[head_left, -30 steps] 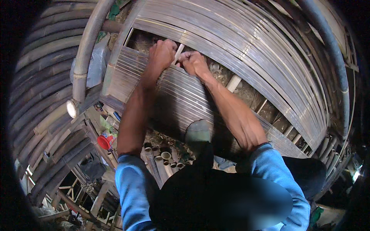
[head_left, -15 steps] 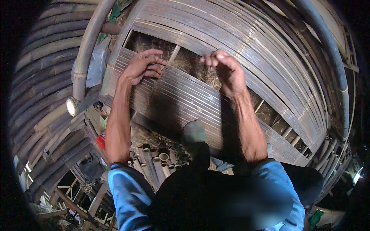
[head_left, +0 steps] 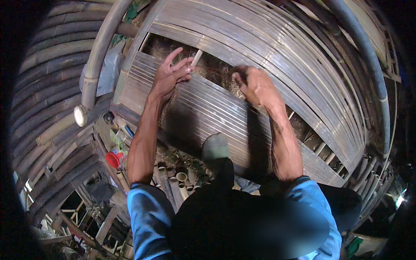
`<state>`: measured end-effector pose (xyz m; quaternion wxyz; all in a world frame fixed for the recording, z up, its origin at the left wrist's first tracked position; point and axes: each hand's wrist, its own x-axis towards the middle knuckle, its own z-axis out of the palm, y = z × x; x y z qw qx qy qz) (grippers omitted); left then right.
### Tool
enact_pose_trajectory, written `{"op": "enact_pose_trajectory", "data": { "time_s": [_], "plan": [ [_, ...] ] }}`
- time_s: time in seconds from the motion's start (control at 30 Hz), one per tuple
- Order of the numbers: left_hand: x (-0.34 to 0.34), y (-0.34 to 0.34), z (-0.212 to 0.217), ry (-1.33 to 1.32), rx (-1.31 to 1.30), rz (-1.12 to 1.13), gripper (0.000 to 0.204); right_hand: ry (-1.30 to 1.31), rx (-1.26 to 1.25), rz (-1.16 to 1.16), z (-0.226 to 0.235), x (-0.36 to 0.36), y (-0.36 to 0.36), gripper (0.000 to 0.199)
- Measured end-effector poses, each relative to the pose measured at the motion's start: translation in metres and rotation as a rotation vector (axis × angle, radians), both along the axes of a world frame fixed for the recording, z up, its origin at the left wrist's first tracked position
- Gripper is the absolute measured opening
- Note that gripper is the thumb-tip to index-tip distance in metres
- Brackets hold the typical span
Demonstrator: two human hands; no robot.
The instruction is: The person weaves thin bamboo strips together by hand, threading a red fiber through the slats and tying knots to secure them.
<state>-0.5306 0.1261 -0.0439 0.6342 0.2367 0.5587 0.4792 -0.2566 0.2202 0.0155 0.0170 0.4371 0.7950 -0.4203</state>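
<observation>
Both hands are raised over a panel of narrow bamboo slats (head_left: 216,106). My left hand (head_left: 167,78) is above the panel's left part, one finger stretched up and the others bent together at the tips near a pale crosspiece (head_left: 196,57). Across the gap, my right hand (head_left: 260,86) is closed, back upward, on a small dark tuft of fibre (head_left: 239,69). Thin reddish-dark strands (head_left: 212,68) run faintly between the hands; their ends are hard to make out. Through the long gap, dry brown matter and crosspieces show.
Wider bamboo strips (head_left: 260,34) curve beyond the gap. A thick bamboo pole (head_left: 92,73) stands left, and a bluish pole (head_left: 377,82) bends down the right. Below lie cut bamboo tubes (head_left: 182,177), with a red object (head_left: 114,159) beside my left forearm.
My left hand has shifted right and up, its fingertips drawn together. My right hand has turned over and closed. The thin strands between the hands are now easier to see.
</observation>
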Motion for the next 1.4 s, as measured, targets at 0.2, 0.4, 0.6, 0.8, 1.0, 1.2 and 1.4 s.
{"op": "enact_pose_trajectory", "data": {
  "time_s": [0.2, 0.4, 0.6, 0.8, 1.0, 1.2, 1.4],
  "plan": [
    [-0.01, 0.006, 0.0, 0.043, 0.028, -0.047, 0.079, 0.634, -0.314, -0.08, -0.004, 0.009, -0.001, 0.019],
    [0.003, 0.007, 0.0, 0.047, 0.11, -0.119, 0.087, 0.712, -0.851, 0.02, 0.035, 0.005, -0.006, 0.039],
    [0.02, 0.012, 0.012, 0.067, 0.139, -0.149, 0.092, 0.526, -0.662, 0.21, 0.04, -0.009, -0.016, 0.041],
    [-0.033, -0.015, 0.056, 1.628, 0.591, -0.192, 0.047, 0.502, -0.416, -0.032, 0.018, -0.007, 0.003, 0.026],
    [-0.118, -0.107, 0.168, 2.202, 0.349, -0.123, 0.024, 0.291, 0.049, -0.308, -0.036, 0.019, 0.035, 0.019],
    [-0.173, -0.321, 0.255, 2.471, -0.433, -0.024, 0.025, 0.3, 0.117, -0.246, -0.041, -0.011, 0.033, 0.017],
    [-0.185, -0.557, 0.335, 2.593, -0.921, 0.132, 0.039, 0.335, 0.211, -0.268, -0.039, -0.042, 0.033, 0.016]
  ]
}}
